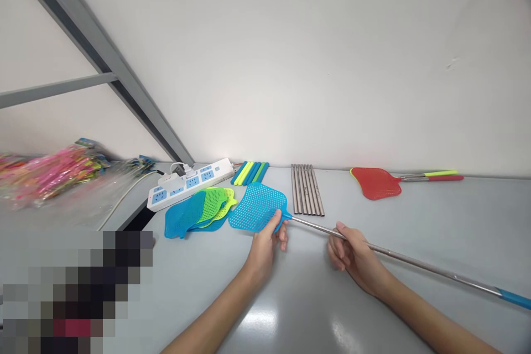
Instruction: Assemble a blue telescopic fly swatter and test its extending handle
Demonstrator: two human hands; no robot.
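Observation:
A blue fly swatter (259,207) with a perforated head and a long extended metal rod is held above the table between both hands. My left hand (265,246) pinches the base of its head, thumb on top. My right hand (352,254) is closed around the metal rod, roughly a third of the way along from the head. The rod runs down to the right and ends in a blue grip (514,298), cut off by the frame edge. Just left of the held swatter lie loose swatter heads (186,214) in blue, green and yellow, overlapping.
Behind stand a white power strip (191,183), several coloured handle grips (250,173) and a row of metal tubes (307,191). Swatters with a red head (376,183) lie at the right by the wall. Bagged colourful items (53,174) and a grey frame post (112,61) are at left.

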